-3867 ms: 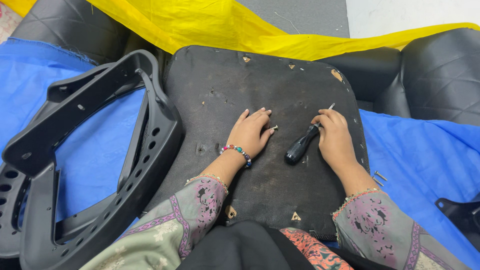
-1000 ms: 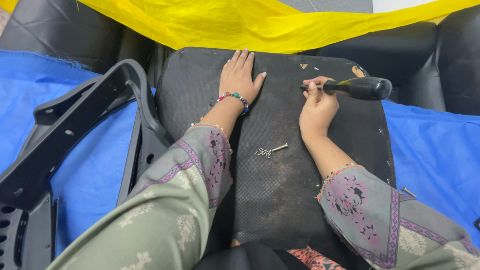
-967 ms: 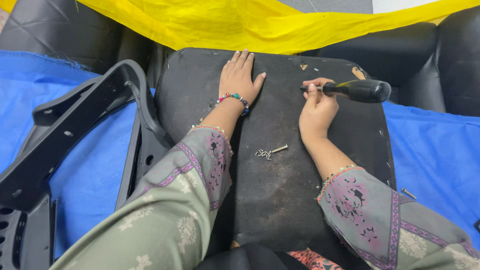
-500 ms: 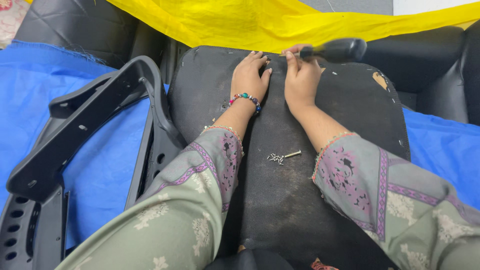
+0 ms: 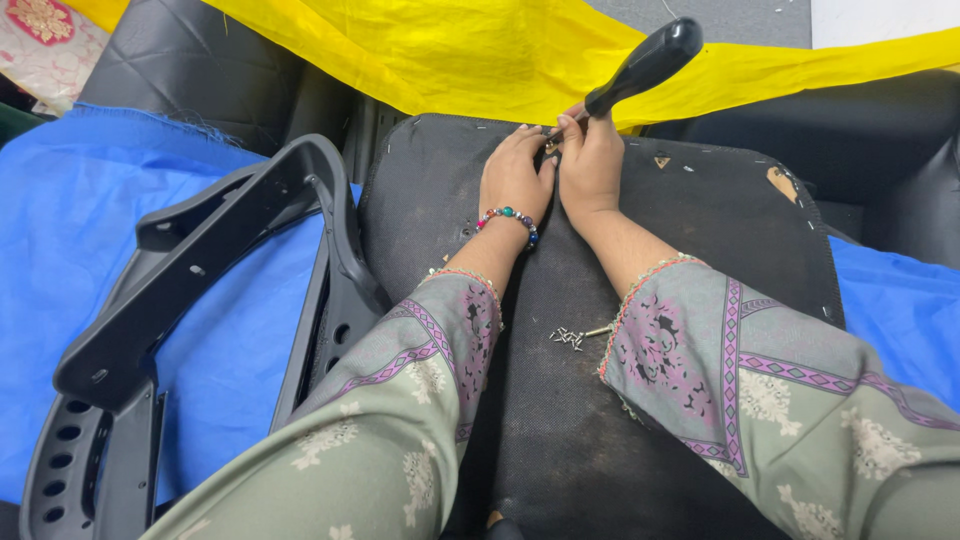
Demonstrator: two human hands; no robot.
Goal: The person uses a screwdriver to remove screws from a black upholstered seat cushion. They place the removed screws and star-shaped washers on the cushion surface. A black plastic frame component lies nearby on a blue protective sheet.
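Two hands meet at the far edge of the black seat panel (image 5: 600, 400), and everything turns on that one spot. Starting at your left, the black plastic chair frame (image 5: 200, 290) lies on the blue cloth (image 5: 80, 220), well apart from the work and touched by neither hand. Next comes your left hand (image 5: 512, 180), palm down and fingers spread flat on the panel, holding nothing, its fingertips just beside the point where the tool meets the fabric; a beaded bracelet (image 5: 507, 216) sits on that wrist. Your right hand (image 5: 590, 165) is touching the left along the thumb side and is closed around the lower end of the screwdriver (image 5: 640, 65). The tool's long axis runs from the panel edge between your hands up and away to the right, so the black handle stands tilted over the yellow sheet (image 5: 450, 50) and the tip points down and toward you; the tip itself is hidden by your fingers, so you cannot tell exactly what it bears on. The right hand is the one on the tool; the left only steadies beside it. Nearer to you, a small cluster of pulled staples (image 5: 575, 337) lies loose on the panel, between your forearms and just beside your right sleeve.
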